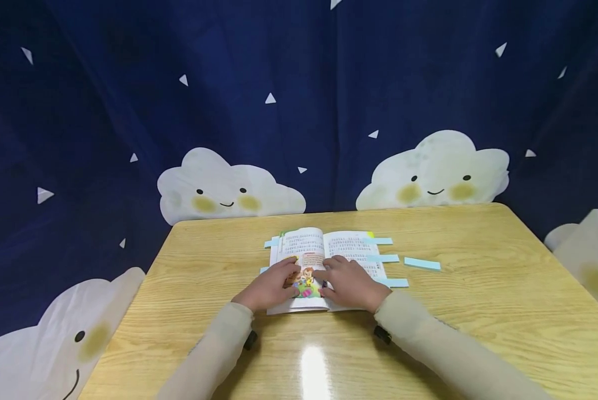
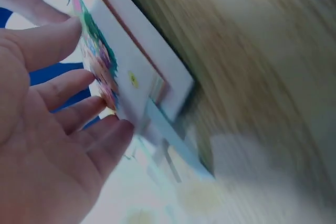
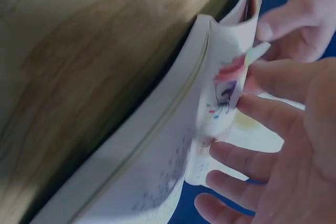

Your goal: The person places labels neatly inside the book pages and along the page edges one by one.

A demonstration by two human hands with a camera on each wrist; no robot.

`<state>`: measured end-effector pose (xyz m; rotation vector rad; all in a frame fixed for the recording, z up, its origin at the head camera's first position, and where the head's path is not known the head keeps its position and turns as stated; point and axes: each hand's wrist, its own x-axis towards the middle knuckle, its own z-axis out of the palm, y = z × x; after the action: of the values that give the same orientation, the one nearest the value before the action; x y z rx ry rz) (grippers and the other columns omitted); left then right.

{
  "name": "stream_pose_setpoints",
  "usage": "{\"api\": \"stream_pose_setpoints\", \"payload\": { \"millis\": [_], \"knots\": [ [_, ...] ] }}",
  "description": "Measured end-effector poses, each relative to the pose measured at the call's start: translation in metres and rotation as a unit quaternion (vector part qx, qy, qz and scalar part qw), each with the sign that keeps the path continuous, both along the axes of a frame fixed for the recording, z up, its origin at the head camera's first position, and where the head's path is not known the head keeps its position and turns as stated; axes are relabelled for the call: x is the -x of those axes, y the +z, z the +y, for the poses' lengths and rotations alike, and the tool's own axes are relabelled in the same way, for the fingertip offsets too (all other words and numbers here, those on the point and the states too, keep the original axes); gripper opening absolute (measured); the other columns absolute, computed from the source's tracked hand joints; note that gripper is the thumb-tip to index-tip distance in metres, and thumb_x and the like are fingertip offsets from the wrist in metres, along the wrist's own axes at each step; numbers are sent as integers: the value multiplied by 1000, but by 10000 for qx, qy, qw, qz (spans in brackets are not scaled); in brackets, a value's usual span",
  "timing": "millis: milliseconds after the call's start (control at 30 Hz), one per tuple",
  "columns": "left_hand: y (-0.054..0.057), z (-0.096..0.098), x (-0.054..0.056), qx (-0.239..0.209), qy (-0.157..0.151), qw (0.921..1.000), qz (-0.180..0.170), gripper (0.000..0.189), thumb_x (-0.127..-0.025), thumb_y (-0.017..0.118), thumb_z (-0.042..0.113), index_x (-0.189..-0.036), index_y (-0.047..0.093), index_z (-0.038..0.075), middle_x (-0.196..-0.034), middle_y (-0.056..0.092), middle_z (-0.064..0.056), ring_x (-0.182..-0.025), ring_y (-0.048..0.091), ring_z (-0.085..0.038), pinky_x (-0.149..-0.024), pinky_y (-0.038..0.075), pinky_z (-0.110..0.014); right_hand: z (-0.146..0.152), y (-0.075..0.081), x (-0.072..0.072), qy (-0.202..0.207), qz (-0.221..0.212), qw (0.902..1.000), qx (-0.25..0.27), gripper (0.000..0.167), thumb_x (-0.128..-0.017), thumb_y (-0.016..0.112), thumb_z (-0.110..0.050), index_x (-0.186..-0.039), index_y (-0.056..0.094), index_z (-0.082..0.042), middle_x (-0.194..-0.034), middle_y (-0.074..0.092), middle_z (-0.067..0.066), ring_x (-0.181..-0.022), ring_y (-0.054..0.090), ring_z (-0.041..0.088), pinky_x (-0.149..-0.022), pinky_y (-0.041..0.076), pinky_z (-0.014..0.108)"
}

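An open book (image 1: 304,305) with printed text and a colourful cartoon picture lies on the table. My left hand (image 1: 271,284) rests over its left page, fingers spread and lightly bent around the picture. In the left wrist view, the fingers (image 2: 79,114) lie along the page and the thumb stands apart. From the right, my right hand (image 1: 351,283) reaches across the fold, its fingertips at the picture's edge. In the right wrist view, its fingers (image 3: 247,161) are spread, and a small pale piece (image 3: 257,53) shows by the thumb tip.
Light-blue paper strips (image 1: 396,283) stick out from the book's right and left edges. A separate blue strip (image 1: 422,263) lies on the wooden table (image 1: 479,311) to the right. Behind the table hangs a dark blue curtain (image 1: 309,66) with smiling clouds.
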<state>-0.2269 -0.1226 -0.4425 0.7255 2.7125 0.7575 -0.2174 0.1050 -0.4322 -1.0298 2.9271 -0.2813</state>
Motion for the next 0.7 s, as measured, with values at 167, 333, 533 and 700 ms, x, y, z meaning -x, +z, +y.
{"api": "stream_pose_setpoints", "payload": {
  "millis": [167, 333, 533, 700],
  "knots": [
    [3, -17, -6, -381, 821, 9934, 711, 30, -97, 63, 19, -122, 65, 2, -146, 53, -18, -141, 46, -35, -113, 42, -50, -10, -1, 0, -114, -141, 9998, -49, 35, -96, 61, -30, -127, 66, -14, -137, 57, 21, -126, 55, 39, -91, 52, 59],
    [10, -38, -13, -146, 2530, 9620, 1017, 39, -97, 59, 28, -123, 63, -1, -118, 67, -16, -108, 65, -33, -90, 55, -48, -13, -1, 1, -174, -348, 9992, -112, 42, -98, 60, -30, -137, 59, -16, -141, 52, 24, -123, 55, 40, -92, 52, 59],
    [14, -47, -23, 477, 2949, 9535, -395, 51, -100, 52, 43, -58, 46, 15, -50, 34, 5, -45, 25, -10, -43, 20, -22, -12, -2, 1, -323, -534, 9980, -24, 44, -97, 61, -29, -139, 57, -16, -146, 47, 25, -126, 53, 42, -95, 51, 59],
    [12, -42, -30, 829, 2732, 9563, -623, 58, -98, 53, 46, -49, 34, 21, -46, 27, 8, -44, 20, -7, -41, 16, -21, -12, -4, 3, -386, -592, 9975, 37, 45, -98, 60, -31, -141, 56, -17, -147, 46, 25, -126, 53, 41, -95, 51, 59]
  ]
}}
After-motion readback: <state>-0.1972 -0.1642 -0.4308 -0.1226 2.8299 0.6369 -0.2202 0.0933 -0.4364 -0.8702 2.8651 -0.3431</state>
